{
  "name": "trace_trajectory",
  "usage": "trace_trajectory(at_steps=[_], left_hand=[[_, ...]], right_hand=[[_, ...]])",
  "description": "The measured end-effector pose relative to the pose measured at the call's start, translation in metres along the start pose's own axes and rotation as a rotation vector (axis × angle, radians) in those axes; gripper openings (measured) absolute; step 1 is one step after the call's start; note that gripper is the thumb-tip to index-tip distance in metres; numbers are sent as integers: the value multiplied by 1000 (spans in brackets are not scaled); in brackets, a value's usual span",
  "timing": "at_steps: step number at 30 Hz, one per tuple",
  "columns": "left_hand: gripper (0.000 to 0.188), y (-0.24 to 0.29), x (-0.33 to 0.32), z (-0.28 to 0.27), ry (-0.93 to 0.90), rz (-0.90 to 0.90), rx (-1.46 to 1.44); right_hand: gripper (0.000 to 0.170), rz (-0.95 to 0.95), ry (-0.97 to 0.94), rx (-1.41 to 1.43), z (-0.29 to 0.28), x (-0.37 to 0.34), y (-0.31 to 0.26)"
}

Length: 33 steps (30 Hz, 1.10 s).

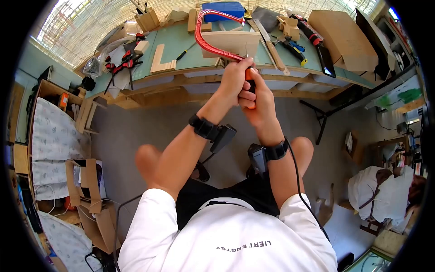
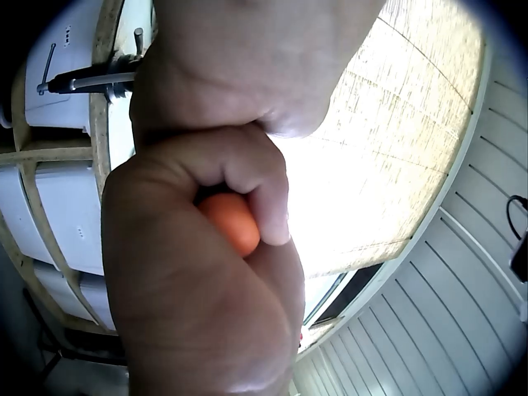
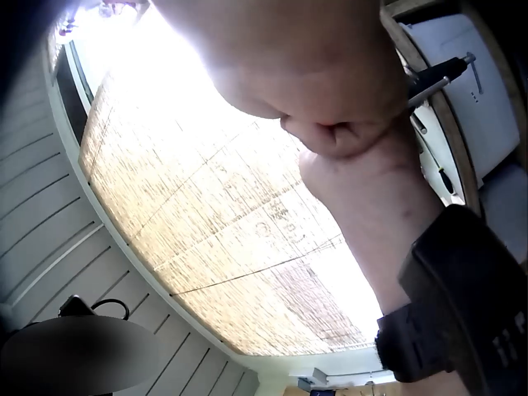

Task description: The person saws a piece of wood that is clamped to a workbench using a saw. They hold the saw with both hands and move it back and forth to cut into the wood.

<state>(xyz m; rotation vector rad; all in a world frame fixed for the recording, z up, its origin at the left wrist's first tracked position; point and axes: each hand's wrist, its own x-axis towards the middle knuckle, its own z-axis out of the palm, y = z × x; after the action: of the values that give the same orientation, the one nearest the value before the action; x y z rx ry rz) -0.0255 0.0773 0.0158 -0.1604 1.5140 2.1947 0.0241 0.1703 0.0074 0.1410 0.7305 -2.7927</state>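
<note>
In the head view, a saw with a curved red frame (image 1: 205, 40) is held at its orange and black handle (image 1: 251, 81). My left hand (image 1: 232, 81) grips the handle from the left, with the thumb near its top. From the right, my right hand (image 1: 263, 99) wraps the same handle, touching the left. The frame arches over a pale wooden board (image 1: 226, 44) at the bench's front edge; blade contact cannot be told. In the left wrist view the handle's orange end (image 2: 231, 223) shows inside the curled right hand (image 2: 198, 280). The right wrist view hides the handle behind the right hand (image 3: 330, 74).
Red and black clamps (image 1: 129, 61), an L-shaped wood piece (image 1: 159, 61) and a screwdriver (image 1: 185, 52) lie on the green bench (image 1: 147, 51) at left. A blue box (image 1: 224, 10) stands behind. Rulers, a drill, tools and a cardboard box (image 1: 337, 38) are at right. A black stand (image 1: 321, 119) is below.
</note>
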Motion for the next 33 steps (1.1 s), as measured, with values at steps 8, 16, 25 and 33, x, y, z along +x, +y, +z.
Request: trace_trajectory(at_steps=[8,16,25,33], left_hand=[[25,14,-16,6,-12,-41,49],[23,-7,-5,3,-31,127,5],[25,-16,-7,0,-56,88,7],[24,-25,-9,1,-42,153,-2]], right_hand=[[16,18,93,-21,-5,-12,5],[16,24,166,-29,1,-15,4],[15,7,78,30,-6,-20,8],[14,22,110,0,-2,-22,7]])
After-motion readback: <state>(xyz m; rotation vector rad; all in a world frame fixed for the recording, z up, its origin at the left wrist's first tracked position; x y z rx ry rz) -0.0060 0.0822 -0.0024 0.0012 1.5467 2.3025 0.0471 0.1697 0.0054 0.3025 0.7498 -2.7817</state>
